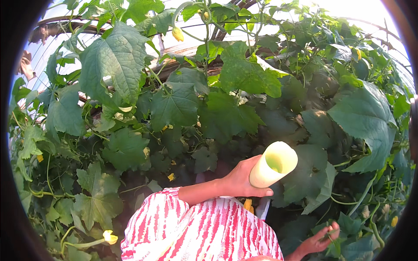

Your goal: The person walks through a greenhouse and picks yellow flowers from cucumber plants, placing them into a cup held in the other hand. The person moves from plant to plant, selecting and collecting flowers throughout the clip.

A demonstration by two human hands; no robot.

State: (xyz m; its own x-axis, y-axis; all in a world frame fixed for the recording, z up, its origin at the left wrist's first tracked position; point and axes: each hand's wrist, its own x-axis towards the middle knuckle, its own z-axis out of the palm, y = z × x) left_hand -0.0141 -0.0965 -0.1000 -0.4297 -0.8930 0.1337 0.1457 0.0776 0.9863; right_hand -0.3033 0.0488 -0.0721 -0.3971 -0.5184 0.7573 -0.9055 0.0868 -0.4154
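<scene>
My left hand (243, 177) is wrapped around a pale yellow-green cup (272, 166). The cup tilts toward the upper right, and its open mouth shows a greenish inside. At the lower right is my right hand (320, 239), low among the gourd vine leaves. Its fingers are bent, and a bit of green shows at the fingertips; whether they grip it is unclear. Below the cup, close to my striped shirt, are orange-yellow petals (248, 205) beside a white edge (263, 208), partly hidden by my arm and clothing.
Broad gourd leaves (173, 104) form a dense wall in front of me. A yellow flower bud (177, 34) hangs near the top, and a pale yellow bloom (110, 237) sticks out at the lower left. Curved greenhouse ribs (62, 27) and bright sheeting lie behind the vines.
</scene>
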